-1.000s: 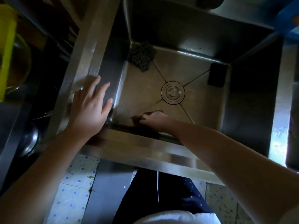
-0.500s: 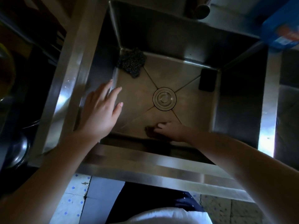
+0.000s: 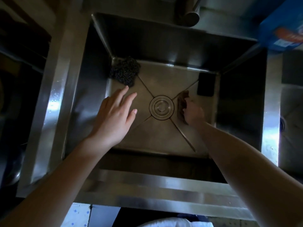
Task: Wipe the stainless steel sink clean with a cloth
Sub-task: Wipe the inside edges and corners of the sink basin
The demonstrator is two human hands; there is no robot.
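The room was dim. Light glared off the steel counter (image 3: 54,99) in bright patches along its left and right edges, and its front edge carried streaked reflections. Beyond the left edge lay dark shelving (image 3: 21,51), too shadowed to show what it held. A steel tap (image 3: 191,17) stood at the far edge. On the far right corner sat a blue box (image 3: 278,33) with red-orange print, blurred. A second basin (image 3: 291,115) lay just past the right edge, cut off by the frame. Below the front edge the floor (image 3: 77,215) showed pale tiles with small blue marks, beside a plain grey strip (image 3: 103,217).
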